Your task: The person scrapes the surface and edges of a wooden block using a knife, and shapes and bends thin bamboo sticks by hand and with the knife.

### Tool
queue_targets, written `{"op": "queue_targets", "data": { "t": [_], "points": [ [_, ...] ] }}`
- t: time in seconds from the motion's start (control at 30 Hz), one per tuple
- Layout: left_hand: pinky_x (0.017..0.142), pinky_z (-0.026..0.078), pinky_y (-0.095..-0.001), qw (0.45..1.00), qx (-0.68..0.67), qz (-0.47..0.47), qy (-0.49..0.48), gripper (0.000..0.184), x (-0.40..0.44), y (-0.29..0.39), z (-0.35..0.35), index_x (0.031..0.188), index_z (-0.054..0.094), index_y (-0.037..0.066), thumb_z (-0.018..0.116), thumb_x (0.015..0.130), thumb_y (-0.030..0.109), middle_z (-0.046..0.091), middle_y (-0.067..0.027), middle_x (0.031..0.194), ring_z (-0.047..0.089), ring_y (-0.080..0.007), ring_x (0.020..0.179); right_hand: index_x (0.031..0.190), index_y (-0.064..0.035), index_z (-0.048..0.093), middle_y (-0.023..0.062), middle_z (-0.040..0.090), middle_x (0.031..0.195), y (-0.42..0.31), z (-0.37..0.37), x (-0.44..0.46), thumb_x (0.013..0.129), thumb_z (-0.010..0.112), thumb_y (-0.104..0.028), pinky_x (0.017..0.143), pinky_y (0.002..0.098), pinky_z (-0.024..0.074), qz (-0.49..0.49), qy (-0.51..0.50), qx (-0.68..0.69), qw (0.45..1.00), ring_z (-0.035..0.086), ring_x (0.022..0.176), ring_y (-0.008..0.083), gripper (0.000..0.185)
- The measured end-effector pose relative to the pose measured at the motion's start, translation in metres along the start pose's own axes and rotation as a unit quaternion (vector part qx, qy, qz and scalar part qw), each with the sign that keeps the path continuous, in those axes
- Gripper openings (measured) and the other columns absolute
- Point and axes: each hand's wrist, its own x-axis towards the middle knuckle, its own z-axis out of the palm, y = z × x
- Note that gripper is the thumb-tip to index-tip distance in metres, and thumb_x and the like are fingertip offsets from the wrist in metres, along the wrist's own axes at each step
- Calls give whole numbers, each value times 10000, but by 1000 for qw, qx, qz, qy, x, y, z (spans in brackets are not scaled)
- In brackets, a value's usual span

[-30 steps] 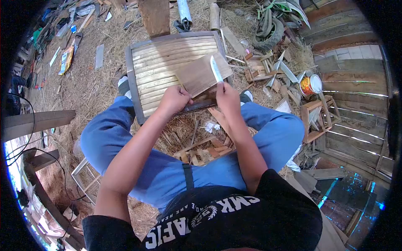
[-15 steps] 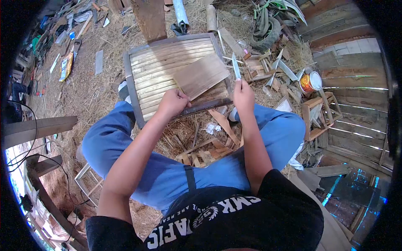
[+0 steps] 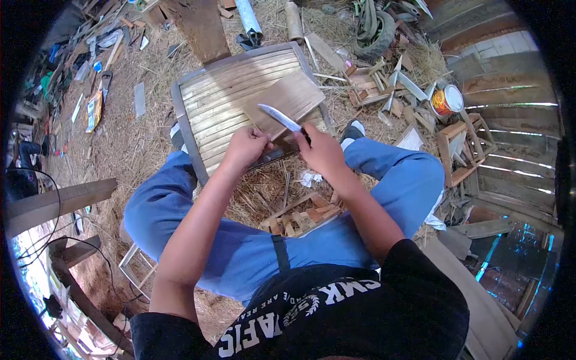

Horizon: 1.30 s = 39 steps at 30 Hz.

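My right hand [image 3: 319, 150] is closed round the handle of a knife [image 3: 279, 116], whose blade points up and left over a flat wooden board [image 3: 292, 96]. The board lies tilted on a slatted wooden panel with a dark frame [image 3: 210, 108]. At the board's lower left corner is my left hand [image 3: 247, 147], its fingers pinched together; whether they grip the board's edge or something small is hidden.
Beyond the panel stands a thick wooden post [image 3: 201, 33]. To the right are wood scraps [image 3: 372, 84], a paint can [image 3: 447, 100], a wooden frame [image 3: 459, 153] and a tyre [image 3: 377, 39]. A handsaw [image 3: 106, 84] lies left on straw-covered ground.
My right hand first moved right, away from the board, and has now come back left. The knife blade has swung from upright to pointing left across the board.
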Motion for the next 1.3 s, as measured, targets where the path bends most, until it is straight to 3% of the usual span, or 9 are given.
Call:
{"op": "queue_targets", "data": {
  "t": [0.07,0.37,0.43,0.63,0.7,1.03,1.17,1.23,1.3],
  "points": [
    [606,470,-289,1000,1,-7,8,155,1,-3,3,844,680,-25,679,869,128,702,-64,711,593,-116,628,972,-37,566,218,683,801,1,-5,4,1007,487,-434,655,559,516,23,-13,-29,999,672,753,443,407],
    [512,428,-283,999,16,-6,34,206,-2,-1,7,745,654,25,704,884,167,668,-50,635,553,-109,531,831,-31,652,246,669,749,9,11,7,1020,458,-441,666,556,515,68,40,-25,997,660,708,447,491],
    [500,420,-277,999,4,7,42,208,-5,1,7,745,655,22,707,883,168,669,-55,634,547,-106,519,920,-28,669,224,697,803,-2,4,-4,1017,413,-480,682,542,545,4,-38,-58,998,686,745,433,528],
    [509,434,-267,999,-3,7,40,219,-2,1,7,758,644,19,724,885,178,676,-61,648,570,-110,540,851,-76,716,201,700,809,8,-5,8,1002,426,-510,722,534,540,118,20,47,992,692,792,409,543],
    [512,436,-268,999,12,5,34,222,-2,2,7,762,637,19,724,889,178,679,-64,652,575,-111,548,844,-71,714,203,701,804,-3,-5,-5,986,445,-546,722,524,545,42,-49,-34,997,692,792,413,564],
    [562,437,-273,999,-7,2,35,208,-4,1,7,810,687,18,720,889,208,673,-35,685,565,-95,595,812,-82,686,172,672,696,8,-1,0,976,476,-556,619,507,529,10,33,-70,997,675,683,396,544],
    [561,442,-270,1000,0,11,29,221,-1,-3,8,822,672,12,720,894,216,677,-40,701,572,-102,597,831,-85,707,177,697,772,13,-5,6,974,449,-570,684,534,542,119,16,6,993,699,749,391,567],
    [561,446,-271,999,0,-14,30,236,-3,0,7,794,660,26,720,901,227,673,-41,692,569,-106,592,831,-88,711,182,701,785,2,-5,-7,974,460,-562,686,530,545,11,-32,-74,997,704,753,377,555],
    [555,440,-273,999,-6,-10,31,242,-2,1,8,787,656,31,721,902,234,671,-40,690,564,-106,587,832,-92,717,183,705,787,11,-4,-2,970,476,-553,665,526,549,16,1,-50,999,704,733,378,539]
  ]
}}
